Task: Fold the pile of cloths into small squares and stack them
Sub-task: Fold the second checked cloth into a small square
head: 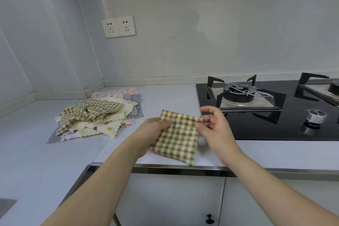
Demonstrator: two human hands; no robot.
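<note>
Holding a folded checked cloth over the counter's front edge.

My left hand grips the left side of the green checked cloth at the centre of the frame, fingers curled round it, while my right hand pinches its upper right corner between thumb and fingertips. The pile of unfolded cloths lies on the pale counter at left of centre, well apart from my hands. The black gas hob fills the right side.
</note>
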